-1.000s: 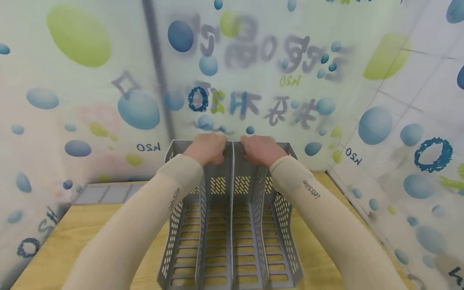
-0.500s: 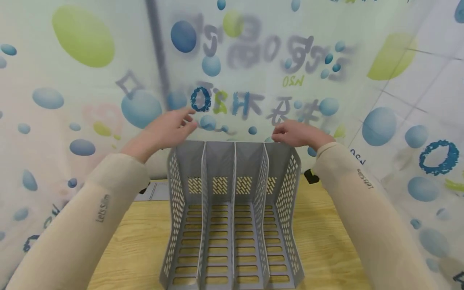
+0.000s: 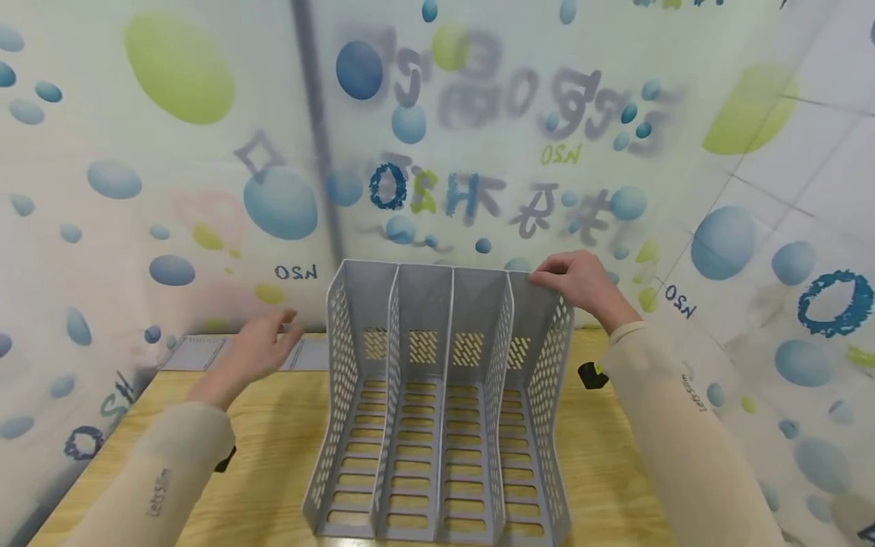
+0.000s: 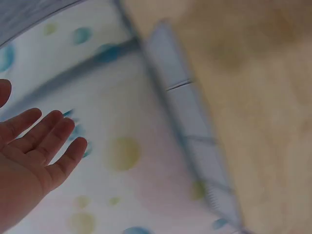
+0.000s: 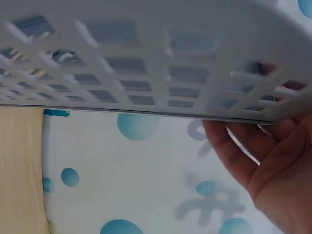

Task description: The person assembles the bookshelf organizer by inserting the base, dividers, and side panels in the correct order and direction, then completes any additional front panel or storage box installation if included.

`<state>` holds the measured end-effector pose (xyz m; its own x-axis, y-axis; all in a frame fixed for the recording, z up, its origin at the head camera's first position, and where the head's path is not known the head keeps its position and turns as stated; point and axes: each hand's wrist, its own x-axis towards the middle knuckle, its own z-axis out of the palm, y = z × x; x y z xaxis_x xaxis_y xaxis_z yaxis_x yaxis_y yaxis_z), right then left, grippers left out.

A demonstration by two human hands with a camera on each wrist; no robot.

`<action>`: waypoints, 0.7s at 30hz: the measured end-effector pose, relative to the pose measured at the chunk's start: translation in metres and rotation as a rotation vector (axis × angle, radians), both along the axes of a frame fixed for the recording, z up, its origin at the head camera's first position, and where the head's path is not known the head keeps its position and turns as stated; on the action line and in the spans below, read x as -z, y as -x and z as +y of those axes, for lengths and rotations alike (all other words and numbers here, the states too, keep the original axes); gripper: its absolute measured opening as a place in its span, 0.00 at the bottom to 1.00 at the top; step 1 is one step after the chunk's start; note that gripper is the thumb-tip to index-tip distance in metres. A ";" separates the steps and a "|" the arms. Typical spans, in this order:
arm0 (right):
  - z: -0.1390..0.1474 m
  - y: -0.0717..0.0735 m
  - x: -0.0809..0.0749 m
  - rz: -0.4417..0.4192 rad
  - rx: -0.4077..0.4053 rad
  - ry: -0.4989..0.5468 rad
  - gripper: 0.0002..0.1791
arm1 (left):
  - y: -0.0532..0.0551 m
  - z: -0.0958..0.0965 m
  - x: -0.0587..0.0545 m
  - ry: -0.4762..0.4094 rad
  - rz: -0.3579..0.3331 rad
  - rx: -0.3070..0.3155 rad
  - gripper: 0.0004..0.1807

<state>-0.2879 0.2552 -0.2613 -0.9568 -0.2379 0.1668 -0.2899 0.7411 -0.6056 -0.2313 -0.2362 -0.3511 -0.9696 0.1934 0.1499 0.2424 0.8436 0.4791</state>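
Note:
A grey plastic file rack with several upright slots stands on the wooden table, its slotted base facing me. Its side walls and back are perforated. At the top back right corner, my right hand grips the rim, thumb on the inner side. From the right wrist view, the fingers of this hand reach behind the perforated side wall. Away to the left, my left hand hovers with relaxed fingers and holds nothing. The left wrist view shows the left hand with its fingers spread.
A flat grey panel with dividing lines lies along the table's back edge, left of the rack. Wood tabletop shows on both sides. Behind hangs a white sheet printed with blue and green dots.
Both hands have let go of the rack's top middle and moved apart. My left hand has swung out and down to the left; the right has come down onto the right back corner.

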 end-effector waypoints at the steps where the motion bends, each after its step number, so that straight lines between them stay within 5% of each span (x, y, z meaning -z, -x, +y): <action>1: 0.002 -0.002 -0.001 0.009 0.011 -0.012 0.16 | 0.000 0.000 0.015 0.014 -0.003 -0.007 0.29; 5: 0.012 -0.012 -0.005 0.040 0.049 -0.083 0.16 | -0.001 0.002 0.065 0.090 -0.051 -0.024 0.27; 10: 0.027 -0.032 -0.007 0.089 0.126 -0.188 0.17 | 0.003 0.002 0.104 0.205 -0.095 -0.050 0.27; 16: 0.050 -0.062 -0.005 0.140 0.278 -0.334 0.19 | 0.005 0.008 0.116 0.272 -0.128 -0.030 0.27; 21: 0.063 -0.087 -0.011 0.079 0.378 -0.436 0.18 | 0.006 0.016 0.117 0.271 -0.146 -0.018 0.29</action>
